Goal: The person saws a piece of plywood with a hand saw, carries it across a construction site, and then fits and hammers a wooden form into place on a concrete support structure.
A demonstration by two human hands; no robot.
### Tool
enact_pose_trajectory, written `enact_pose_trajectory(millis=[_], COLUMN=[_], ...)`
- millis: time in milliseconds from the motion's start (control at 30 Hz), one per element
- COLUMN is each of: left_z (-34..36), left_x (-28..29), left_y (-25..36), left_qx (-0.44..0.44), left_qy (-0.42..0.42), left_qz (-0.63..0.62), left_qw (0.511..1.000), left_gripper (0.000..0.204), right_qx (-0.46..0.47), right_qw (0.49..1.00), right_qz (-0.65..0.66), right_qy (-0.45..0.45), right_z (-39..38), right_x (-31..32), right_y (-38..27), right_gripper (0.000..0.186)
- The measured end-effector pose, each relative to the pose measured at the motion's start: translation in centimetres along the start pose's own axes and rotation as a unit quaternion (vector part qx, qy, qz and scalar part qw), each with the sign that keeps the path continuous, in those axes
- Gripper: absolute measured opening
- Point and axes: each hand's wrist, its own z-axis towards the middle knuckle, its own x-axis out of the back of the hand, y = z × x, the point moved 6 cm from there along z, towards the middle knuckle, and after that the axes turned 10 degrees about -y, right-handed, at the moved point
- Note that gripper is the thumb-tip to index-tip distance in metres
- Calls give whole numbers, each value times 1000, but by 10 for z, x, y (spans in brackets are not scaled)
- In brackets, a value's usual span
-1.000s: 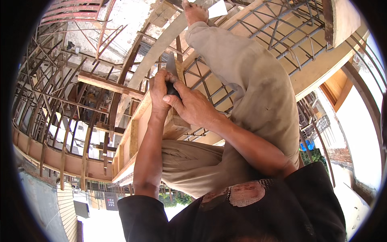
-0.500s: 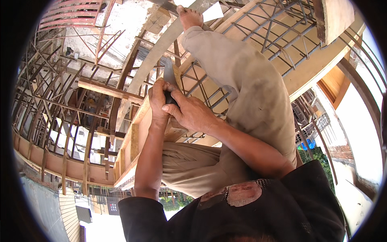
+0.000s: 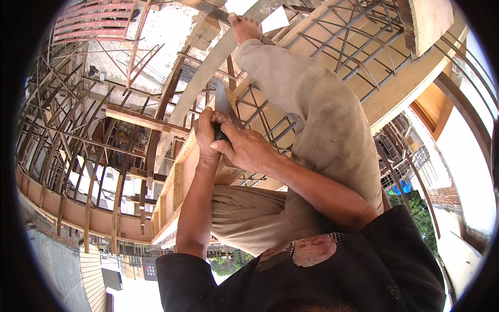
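Both my hands are closed together around the black handle of a handsaw [image 3: 222, 99]. Its grey metal blade points away from me, along the edge of a timber formwork beam; the teeth are too small to make out. Fingers of my left hand [image 3: 206, 132] wrap the handle from the left side. From the right, my right hand [image 3: 250, 150] grips it, with the thumb lying across the handle's near end. My hands hide most of the handle and the wood right beneath it.
My bent leg [image 3: 332, 114] and bare foot [image 3: 246, 28] rest over the formwork. Steel rebar cages [image 3: 358, 57] lie in the plywood trough to the right. Lower down on the left stands a lattice of wooden props [image 3: 67, 135]. A board end [image 3: 429, 26] juts in at upper right.
The hands and saw sit slightly lower and farther right in the picture, and the background at left has shifted right too. Both hands keep the same grip.
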Motion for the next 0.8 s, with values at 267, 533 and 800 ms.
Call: enact_pose_trajectory(millis=[267, 533, 800], left_z=[16, 7, 12], left_x=[-4, -3, 0], left_y=[4, -6, -10], left_qx=[39, 107, 95], left_qy=[21, 22, 43], left_qz=[-9, -72, -150], left_qw=[999, 991, 983], left_gripper=[32, 37, 41], right_qx=[39, 29, 0], right_qw=[991, 996, 999], right_qz=[-13, -16, -25], right_qy=[128, 84, 49], right_z=[11, -5, 3], right_x=[14, 5, 10], right_y=[8, -1, 1], right_gripper=[55, 49, 49])
